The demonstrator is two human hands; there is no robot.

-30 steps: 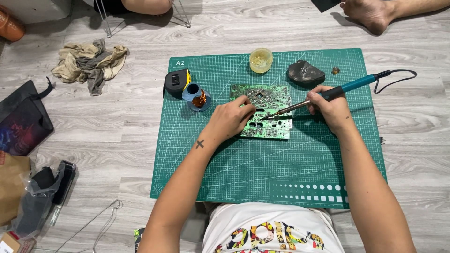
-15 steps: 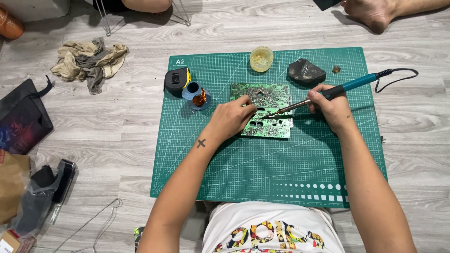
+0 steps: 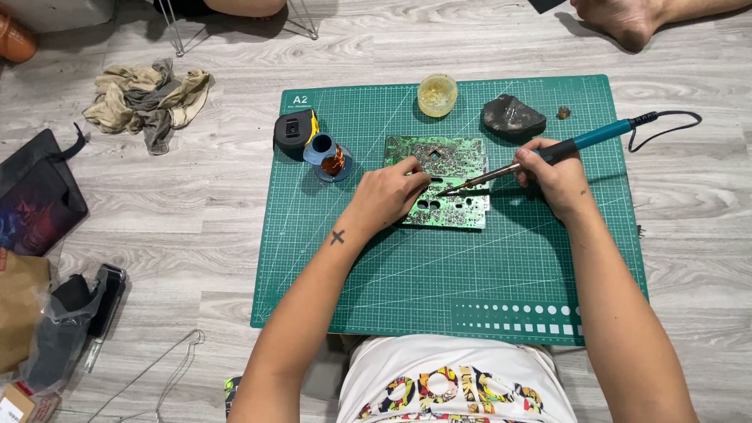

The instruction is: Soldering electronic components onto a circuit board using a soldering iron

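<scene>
A green circuit board (image 3: pixel 450 160) lies on a green cutting mat (image 3: pixel 470 266) on the floor. My left hand (image 3: pixel 388 196) rests on the board's left part, fingers pressing it down. My right hand (image 3: pixel 558 176) grips a soldering iron with a teal handle (image 3: pixel 583 142); its metal tip (image 3: pixel 446 192) touches the board near the middle. The iron's black cord (image 3: pixel 666 121) loops off to the right.
On the mat stand a small jar of yellowish paste (image 3: pixel 436 94), a dark sponge-like lump (image 3: pixel 513 117), a black tape measure (image 3: pixel 294 131) and a blue holder with copper wool (image 3: pixel 330 160). Rags (image 3: pixel 145 98), a dark bag (image 3: pixel 35 196) and another person's foot (image 3: pixel 627 19) lie around.
The iron's tip has shifted slightly lower on the board; both hands stay in about the same place.
</scene>
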